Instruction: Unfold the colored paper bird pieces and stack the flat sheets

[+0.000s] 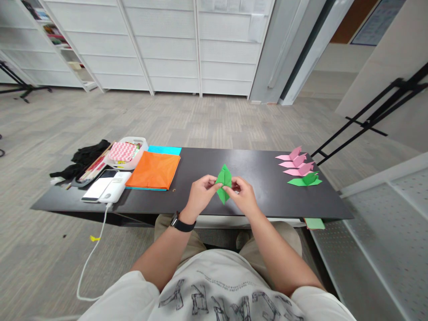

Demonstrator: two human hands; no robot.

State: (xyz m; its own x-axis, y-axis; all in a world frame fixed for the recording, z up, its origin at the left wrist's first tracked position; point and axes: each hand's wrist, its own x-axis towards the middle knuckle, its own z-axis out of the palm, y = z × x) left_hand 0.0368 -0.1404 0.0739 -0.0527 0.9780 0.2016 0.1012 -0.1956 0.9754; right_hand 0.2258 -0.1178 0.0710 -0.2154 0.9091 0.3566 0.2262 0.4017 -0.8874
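Observation:
A folded green paper piece (224,182), kite-shaped with a point at the top and bottom, is held upright just above the black table (261,191). My left hand (199,194) pinches its left side with closed fingers. My right hand (243,194) pinches its right side, fingers also closed. Both hands hover over the table's near edge, in front of my lap. A dark watch sits on my left wrist.
Three pink folded paper figures (296,162) and a green one (306,180) lie at the table's right end. Orange paper sheets (154,170) over blue ones lie left of centre, beside a white basket (129,151), a phone (98,186), a white power bank with cable (115,186) and black cloth.

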